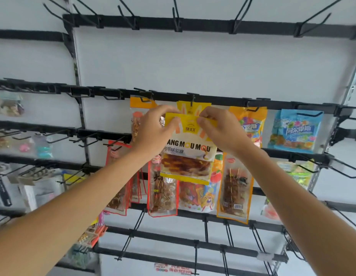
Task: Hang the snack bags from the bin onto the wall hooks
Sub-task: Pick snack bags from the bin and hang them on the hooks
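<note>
I hold a yellow snack bag (188, 154) of brown gummies up in front of the wall rack. My left hand (153, 132) pinches its top left corner and my right hand (221, 130) pinches its top right corner. The bag's top edge sits just below a black hook (192, 100) on the middle rail. An identical yellow bag (190, 108) hangs on that hook, right behind the one I hold. The bin is out of view.
More bags hang nearby: an orange candy bag (250, 124), a blue candy bag (295, 130), and red-edged (163, 196) and orange-edged (235, 188) skewer packs below. Empty hooks (177, 18) line the top rail and the lower rails (195, 244).
</note>
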